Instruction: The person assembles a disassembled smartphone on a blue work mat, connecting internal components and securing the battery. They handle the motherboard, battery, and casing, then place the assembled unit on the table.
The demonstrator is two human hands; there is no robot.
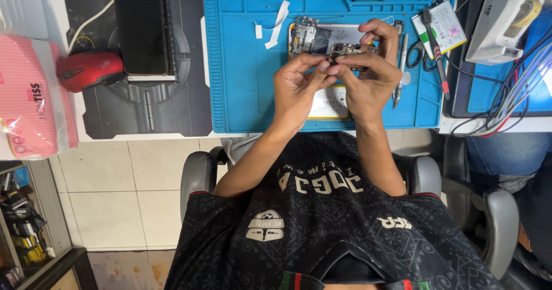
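- The left hand [296, 86] and the right hand [368, 77] meet above a blue silicone work mat [241, 66], both pinching a small metal-shielded circuit board [351, 50] between fingertips and thumbs — the board is lifted off the mat, held flat between the two hands.
- Directly beneath the hands lies an opened phone body with bare internals and a pale battery [322, 40], resting on the mat.
- Just right of the right hand, slim metal tweezers [401, 66] lie along the mat; further right sits a white rectangular battery pack [443, 25] with a dark-handled tool across it.
- White tape strips [279, 22] lie on the mat, left of the phone.
- Well to the left, on a dark desk pad — a red computer mouse [89, 68] and a pink tissue pack [29, 94].
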